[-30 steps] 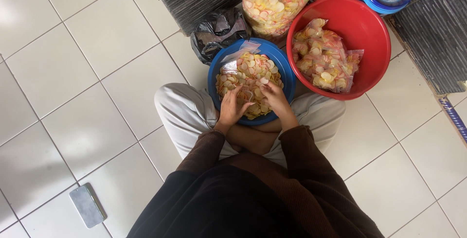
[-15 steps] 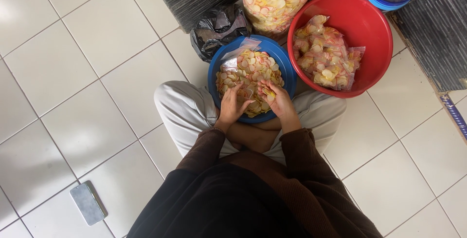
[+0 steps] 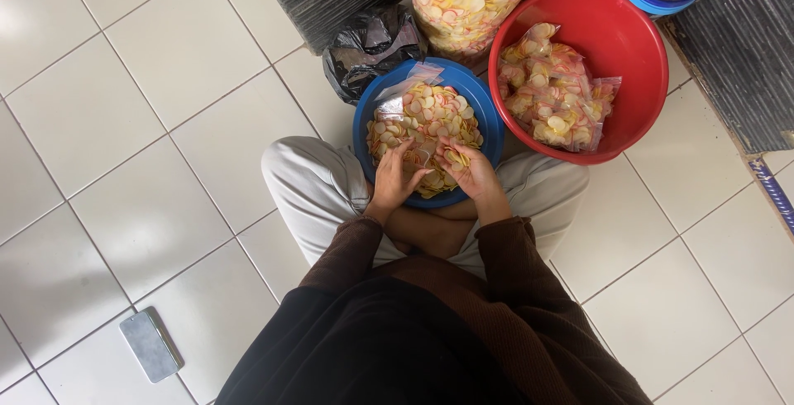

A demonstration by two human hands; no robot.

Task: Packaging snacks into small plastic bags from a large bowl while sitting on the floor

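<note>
Both hands work in the blue basin of round yellow-and-pink crackers, which sits on the floor against the person's crossed legs. The left hand rests curled on the heap, its grip on a small clear bag. The right hand cups a scoop of crackers, its grip loosely closed around them. A red basin of filled bags stands just beside.

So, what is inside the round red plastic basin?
The round red plastic basin holds several small clear bags of yellow-and-pink round crackers, piled toward its left side. Its right inner wall is bare. What lies under the bags is covered.
</note>
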